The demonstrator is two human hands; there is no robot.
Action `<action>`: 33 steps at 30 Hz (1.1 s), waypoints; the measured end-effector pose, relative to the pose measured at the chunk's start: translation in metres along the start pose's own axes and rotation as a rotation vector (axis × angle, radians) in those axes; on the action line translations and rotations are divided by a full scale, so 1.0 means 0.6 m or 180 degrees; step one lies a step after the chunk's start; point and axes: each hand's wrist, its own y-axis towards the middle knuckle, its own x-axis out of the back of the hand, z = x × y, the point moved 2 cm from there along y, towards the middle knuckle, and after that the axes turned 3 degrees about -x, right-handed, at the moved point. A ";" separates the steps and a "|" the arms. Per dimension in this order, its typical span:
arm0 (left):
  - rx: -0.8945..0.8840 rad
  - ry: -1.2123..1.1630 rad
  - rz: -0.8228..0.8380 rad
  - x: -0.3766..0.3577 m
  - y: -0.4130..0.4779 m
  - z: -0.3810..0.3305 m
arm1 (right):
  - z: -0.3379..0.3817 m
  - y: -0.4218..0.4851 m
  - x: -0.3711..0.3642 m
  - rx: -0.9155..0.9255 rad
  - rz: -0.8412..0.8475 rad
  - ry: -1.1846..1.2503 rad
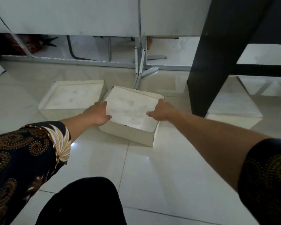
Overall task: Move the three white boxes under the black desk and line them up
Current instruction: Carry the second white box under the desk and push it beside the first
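Three white boxes sit on the pale tiled floor. The middle box [131, 109] is turned at an angle, and both my hands grip it: my left hand [97, 115] on its left edge, my right hand [161, 111] on its right edge. A second box [73, 96] lies just to its left. The third box [234, 108] rests under the black desk [217, 46] at the right, partly hidden behind the desk's wide black leg.
White partition panels on metal feet [141, 67] run along the back, close behind the boxes. A chair base and a dark red object [28, 44] show beneath them. My dark-clothed knee [84, 203] is at the bottom. Bare tile lies in front of the boxes.
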 end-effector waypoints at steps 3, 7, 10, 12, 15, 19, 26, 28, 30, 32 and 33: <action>0.0206 -0.0296 -0.0089 -0.002 0.027 0.028 | 0.006 0.029 -0.044 -0.0459 -0.0148 0.0504; 0.0443 -0.0364 -0.0133 -0.010 0.058 0.045 | -0.007 0.069 -0.078 -0.1025 -0.0301 0.1329; 0.0591 -0.0209 -0.0215 -0.027 0.074 0.045 | -0.017 0.092 -0.079 -0.1005 -0.0252 0.1450; 0.0671 -0.0136 -0.0223 -0.038 0.076 0.039 | -0.019 0.098 -0.075 -0.1032 -0.0255 0.1540; 0.0883 -0.0138 -0.0399 -0.045 0.082 0.028 | -0.022 0.099 -0.074 -0.1093 -0.0228 0.1601; 0.0780 0.0223 -0.0678 -0.059 0.070 0.032 | -0.032 0.101 -0.087 -0.1102 -0.0238 0.1501; 0.0629 0.0143 -0.0746 -0.077 0.057 0.036 | -0.052 0.099 -0.101 -0.1215 -0.0383 0.1904; 0.0706 0.0088 -0.0676 -0.076 0.058 0.035 | -0.061 0.094 -0.102 -0.1218 -0.0460 0.1952; 0.0759 0.0035 -0.0651 -0.075 0.058 0.031 | -0.077 0.086 -0.100 -0.1237 -0.0477 0.1979; 0.0683 0.0054 -0.0723 -0.080 0.056 0.026 | -0.099 0.079 -0.099 -0.1267 -0.0475 0.1975; 0.0549 0.0117 -0.0812 -0.085 0.055 0.023 | -0.109 0.076 -0.099 -0.1279 -0.0486 0.1957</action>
